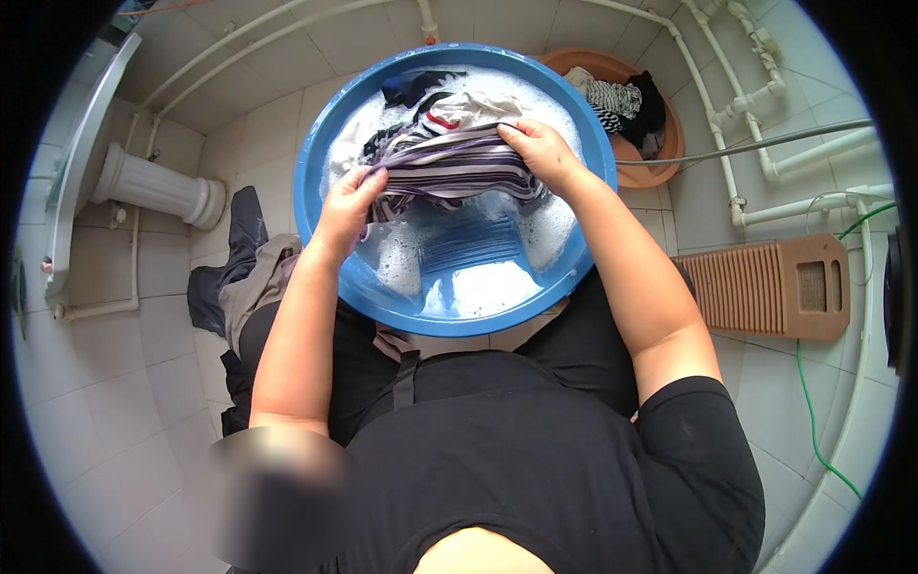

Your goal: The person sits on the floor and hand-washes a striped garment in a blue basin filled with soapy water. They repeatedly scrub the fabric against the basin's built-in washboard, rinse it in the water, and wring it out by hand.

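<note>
Left hand (349,209): pinching the striped cloth (459,174) at its left end, thumb against fingers
Right hand (543,156): gripping its upper edge near the other end
Striped cloth: stretched between both hands, lower folds hanging over the blue basin (308,215)
Handling: likely soft and limp, heavy if soaked — probably slippery with suds (557,225), so bunched edges should give the surest hold
Basin rim: curves outside both hands and round on their near side
Room: ridged panel (469,246) uncovered on the hands' near side — other laundry (483,107) crowds just beyond them
</note>
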The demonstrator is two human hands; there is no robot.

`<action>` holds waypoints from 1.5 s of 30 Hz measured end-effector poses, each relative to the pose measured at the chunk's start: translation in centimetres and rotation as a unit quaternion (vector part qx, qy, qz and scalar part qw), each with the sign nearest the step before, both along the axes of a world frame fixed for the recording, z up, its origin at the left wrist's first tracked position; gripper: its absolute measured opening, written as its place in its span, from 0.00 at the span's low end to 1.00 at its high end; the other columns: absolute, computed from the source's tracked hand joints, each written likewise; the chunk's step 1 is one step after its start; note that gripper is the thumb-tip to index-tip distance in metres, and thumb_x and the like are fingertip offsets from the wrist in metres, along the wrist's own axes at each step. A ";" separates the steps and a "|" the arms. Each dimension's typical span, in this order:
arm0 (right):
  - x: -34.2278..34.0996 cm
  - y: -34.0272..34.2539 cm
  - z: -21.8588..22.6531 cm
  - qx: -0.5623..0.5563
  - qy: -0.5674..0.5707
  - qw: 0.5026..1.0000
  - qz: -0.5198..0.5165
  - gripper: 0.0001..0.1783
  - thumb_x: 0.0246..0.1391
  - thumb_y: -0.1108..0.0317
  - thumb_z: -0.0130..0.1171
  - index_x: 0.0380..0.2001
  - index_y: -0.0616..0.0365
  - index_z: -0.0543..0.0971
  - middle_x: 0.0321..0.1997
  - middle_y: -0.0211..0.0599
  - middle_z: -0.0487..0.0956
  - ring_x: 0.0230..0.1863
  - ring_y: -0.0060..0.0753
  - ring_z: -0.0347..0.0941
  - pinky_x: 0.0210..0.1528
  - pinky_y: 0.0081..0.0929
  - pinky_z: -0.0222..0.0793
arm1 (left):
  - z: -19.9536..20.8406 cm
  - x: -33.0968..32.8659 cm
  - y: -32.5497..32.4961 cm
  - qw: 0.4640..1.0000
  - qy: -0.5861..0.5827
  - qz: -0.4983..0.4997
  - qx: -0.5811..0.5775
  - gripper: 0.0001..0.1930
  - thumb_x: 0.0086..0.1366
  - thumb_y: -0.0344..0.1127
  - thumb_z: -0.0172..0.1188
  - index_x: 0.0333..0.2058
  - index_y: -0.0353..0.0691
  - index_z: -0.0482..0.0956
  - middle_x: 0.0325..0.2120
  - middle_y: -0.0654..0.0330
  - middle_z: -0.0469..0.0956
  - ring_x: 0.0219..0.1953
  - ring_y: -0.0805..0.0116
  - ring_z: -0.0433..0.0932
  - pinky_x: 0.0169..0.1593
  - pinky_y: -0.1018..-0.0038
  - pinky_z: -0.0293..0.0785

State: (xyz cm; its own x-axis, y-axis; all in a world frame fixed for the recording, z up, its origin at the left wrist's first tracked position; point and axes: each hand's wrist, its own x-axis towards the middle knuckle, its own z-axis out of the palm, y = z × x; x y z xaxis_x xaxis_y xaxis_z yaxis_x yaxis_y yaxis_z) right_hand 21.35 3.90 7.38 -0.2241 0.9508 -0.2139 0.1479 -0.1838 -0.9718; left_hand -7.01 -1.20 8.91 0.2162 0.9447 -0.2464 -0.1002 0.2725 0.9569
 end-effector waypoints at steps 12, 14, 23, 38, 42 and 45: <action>1.2 -0.6 -1.5 0.151 -0.483 0.858 0.087 0.28 0.42 0.54 0.63 0.47 0.51 0.72 0.49 0.43 0.72 0.51 0.44 0.67 0.54 0.35 0.62 | 0.1 1.3 -1.8 0.936 0.311 -0.137 -0.086 0.18 0.49 0.44 0.66 0.34 0.35 0.79 0.26 0.63 0.78 0.28 0.75 0.74 0.34 0.78 0.69; 1.5 -0.7 -2.8 0.157 -0.416 0.883 0.152 0.27 0.44 0.50 0.61 0.45 0.52 0.73 0.49 0.43 0.72 0.51 0.44 0.67 0.53 0.35 0.62 | -0.8 1.8 -2.2 0.996 0.042 -0.068 -0.027 0.19 0.55 0.40 0.59 0.42 0.34 0.76 0.34 0.59 0.78 0.36 0.74 0.74 0.43 0.79 0.68; 0.7 -0.9 -6.2 0.045 -0.488 0.864 0.117 0.26 0.45 0.45 0.56 0.43 0.51 0.76 0.44 0.44 0.74 0.48 0.46 0.69 0.51 0.35 0.64 | -5.9 4.4 -0.1 0.877 -0.399 0.205 -0.170 0.26 0.66 0.47 0.38 0.53 0.33 0.65 0.53 0.51 0.68 0.56 0.54 0.65 0.62 0.59 0.54; -11.0 -7.9 0.4 0.541 -0.095 0.827 0.118 0.11 0.34 0.61 0.65 0.18 0.52 0.73 0.24 0.35 0.72 0.24 0.41 0.70 0.27 0.32 0.67 | -9.3 6.3 -0.2 0.928 -0.292 0.129 -0.190 0.19 0.66 0.51 0.43 0.36 0.42 0.73 0.27 0.61 0.73 0.30 0.70 0.73 0.36 0.73 0.72; -9.2 -3.9 -3.2 0.352 -0.154 0.920 -0.081 0.14 0.44 0.63 0.59 0.14 0.59 0.70 0.18 0.45 0.69 0.19 0.47 0.66 0.23 0.36 0.61 | -4.6 9.3 -1.1 0.885 -0.319 0.238 -0.243 0.15 0.64 0.47 0.47 0.32 0.42 0.74 0.28 0.62 0.75 0.30 0.68 0.75 0.35 0.71 0.74; -9.0 -4.3 -3.6 0.323 -0.124 0.933 -0.095 0.12 0.46 0.67 0.56 0.14 0.60 0.69 0.17 0.45 0.69 0.19 0.47 0.66 0.24 0.35 0.62 | -5.5 9.5 -0.9 0.894 -0.317 0.203 -0.243 0.18 0.63 0.50 0.47 0.31 0.41 0.75 0.29 0.59 0.77 0.29 0.68 0.76 0.33 0.70 0.74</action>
State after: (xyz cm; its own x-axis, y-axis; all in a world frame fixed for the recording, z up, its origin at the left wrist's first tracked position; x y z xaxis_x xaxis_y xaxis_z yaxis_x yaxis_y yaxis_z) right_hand 12.33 -0.43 3.80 -0.0590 0.9167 0.3952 0.4065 0.3837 -0.8292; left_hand 2.45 -2.13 3.37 0.1213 0.7914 -0.5991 -0.7654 0.4589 0.4513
